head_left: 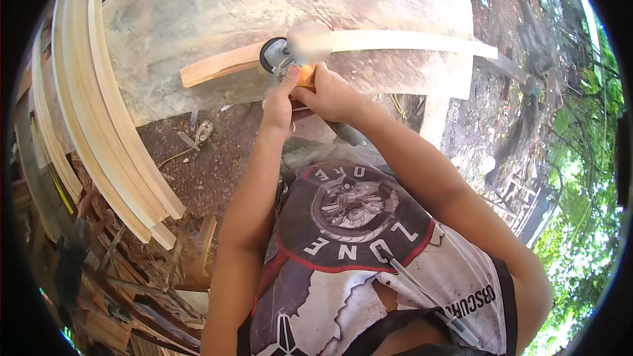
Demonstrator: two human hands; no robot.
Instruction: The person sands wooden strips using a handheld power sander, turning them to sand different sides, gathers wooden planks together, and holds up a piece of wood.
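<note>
An angle grinder (305, 76) with an orange body, a grey metal head and a black disc is gripped by both my hands. My left hand (278, 105) closes on it near the head, thumb pointing forward. Around the orange body, my right hand (333, 94) is wrapped. The disc is over or against a long pale wooden strip (409, 41) lying across the worktable; whether it touches I cannot tell. Left of the disc the strip looks more reddish. A round blurred patch hides part of the strip beside the grinder head.
The worktable (198, 13) has a worn, dusty top. Several long pale boards (109, 118) lie stacked at the left, overlapping its edge. Beneath, a power cord with a socket (203, 133) rests on the dirt ground. Wood scraps lie at the lower left; foliage (580, 178) is at the right.
</note>
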